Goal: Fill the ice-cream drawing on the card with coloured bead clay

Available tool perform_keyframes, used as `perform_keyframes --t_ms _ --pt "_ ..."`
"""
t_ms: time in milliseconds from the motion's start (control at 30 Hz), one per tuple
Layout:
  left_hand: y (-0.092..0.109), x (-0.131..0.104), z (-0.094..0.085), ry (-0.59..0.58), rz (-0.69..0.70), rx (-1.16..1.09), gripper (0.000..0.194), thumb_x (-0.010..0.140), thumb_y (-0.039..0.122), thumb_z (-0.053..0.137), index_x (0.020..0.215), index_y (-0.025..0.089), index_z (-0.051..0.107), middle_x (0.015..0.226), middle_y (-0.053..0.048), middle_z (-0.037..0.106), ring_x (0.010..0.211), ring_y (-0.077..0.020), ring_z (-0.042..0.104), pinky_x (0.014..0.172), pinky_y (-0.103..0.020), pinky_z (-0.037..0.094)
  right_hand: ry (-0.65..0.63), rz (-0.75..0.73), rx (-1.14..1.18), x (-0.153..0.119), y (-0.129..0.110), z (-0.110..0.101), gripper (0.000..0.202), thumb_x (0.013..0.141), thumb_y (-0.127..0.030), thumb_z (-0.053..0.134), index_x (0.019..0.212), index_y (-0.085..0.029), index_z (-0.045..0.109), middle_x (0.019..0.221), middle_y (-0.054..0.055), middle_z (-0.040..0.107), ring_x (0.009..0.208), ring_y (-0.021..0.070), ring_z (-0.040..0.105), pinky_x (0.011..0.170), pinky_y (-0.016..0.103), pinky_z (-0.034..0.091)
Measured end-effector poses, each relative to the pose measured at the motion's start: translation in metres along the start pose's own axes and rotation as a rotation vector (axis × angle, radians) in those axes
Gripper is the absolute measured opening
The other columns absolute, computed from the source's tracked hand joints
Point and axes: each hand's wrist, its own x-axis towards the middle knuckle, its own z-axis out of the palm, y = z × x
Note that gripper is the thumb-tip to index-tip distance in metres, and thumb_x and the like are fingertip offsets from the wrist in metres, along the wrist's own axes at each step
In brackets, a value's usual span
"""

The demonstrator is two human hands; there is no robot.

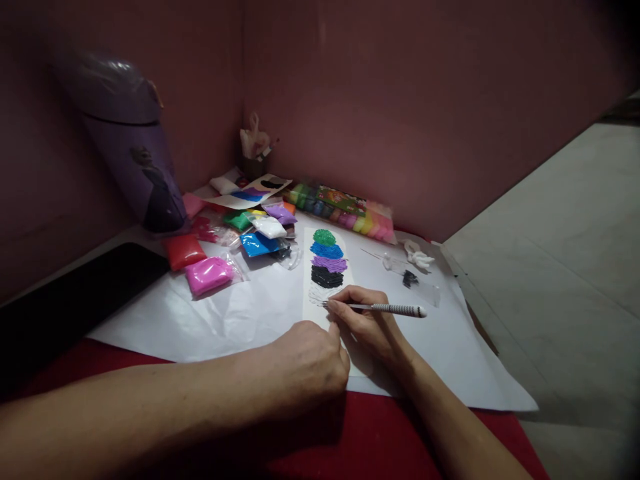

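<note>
A pale card [309, 253] lies on the white sheet, bearing a column of textured patches: green [325, 237], blue [327, 251], purple [329, 265], black [327, 277] and white [323, 295]. My right hand [367, 323] grips a thin tool [400, 309] with a patterned handle, its tip at the white patch. Curled at the card's lower part, near my right wrist, is my left hand [313, 363]; its fingertips are mostly hidden, so what it may hold cannot be made out.
Colored clay packets [213, 275] and a painted card [260, 193] lie left of center. Behind stands a long multicolor pack [345, 212]. A purple container [135, 153] and a black object [90, 287] are at left. White and black bits [410, 279] lie right.
</note>
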Motion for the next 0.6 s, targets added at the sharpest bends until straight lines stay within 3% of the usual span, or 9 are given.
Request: perform_keyframes --t_ms 133,300,600 --pt "-0.001 0.000 -0.002 -0.033 -0.003 0.003 0.022 0.077 0.010 0.053 0.096 0.006 0.064 0.092 -0.018 0.069 0.054 -0.0178 0.060 0.035 -0.028 0.030 0.009 0.015 -0.012 0.000 0.001 -0.002 0.012 0.079 -0.021 0.064 0.070 -0.016 0.069 0.067 0.003 0.069 0.063 0.0150 0.060 0.059 0.026 0.046" --pt "0.000 -0.001 0.001 0.051 -0.005 0.025 0.023 0.078 0.010 0.051 0.096 0.006 0.064 0.093 -0.020 0.069 0.053 -0.0172 0.060 0.035 -0.029 0.029 0.014 0.021 -0.023 0.000 0.000 -0.005 0.013 0.078 -0.022 0.064 0.068 -0.016 0.069 0.065 0.003 0.067 0.061 0.0144 0.057 0.057 0.026 0.044" --pt "0.002 -0.003 0.010 0.067 -0.003 0.034 0.026 0.081 0.011 0.051 0.102 0.004 0.064 0.097 -0.021 0.069 0.054 -0.0182 0.062 0.036 -0.029 0.032 0.027 0.037 -0.031 -0.001 0.003 -0.009 0.016 0.080 -0.026 0.063 0.069 -0.015 0.069 0.065 0.004 0.067 0.061 0.0157 0.057 0.055 0.026 0.045"
